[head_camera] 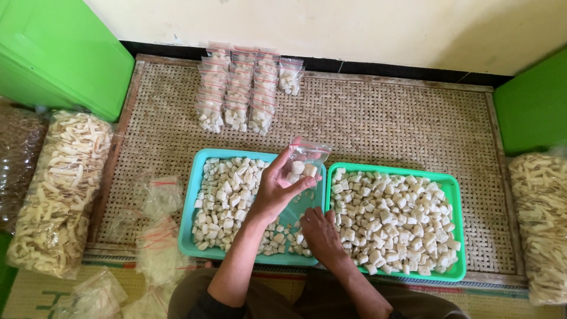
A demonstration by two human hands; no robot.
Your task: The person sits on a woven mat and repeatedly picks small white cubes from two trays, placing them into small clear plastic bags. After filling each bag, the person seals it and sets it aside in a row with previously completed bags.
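My left hand (pixel 277 189) holds a small clear plastic bag (pixel 304 159) with a red strip, raised over the teal tray (pixel 201 156). A few white cubes sit inside the bag. My right hand (pixel 319 233) lies palm down on the white cubes (pixel 227 195) at the teal tray's near right corner, fingers curled; whatever is under them is hidden. Beside it on the right, a green tray (pixel 455 189) is full of the same white cubes (pixel 396 218).
Both trays rest on a woven mat (pixel 378 118). Several filled small bags (pixel 239 94) lie in rows at the mat's far edge. Empty clear bags (pixel 156 236) lie at the near left. Large sacks of pale strips stand left (pixel 59 189) and right (pixel 540 224).
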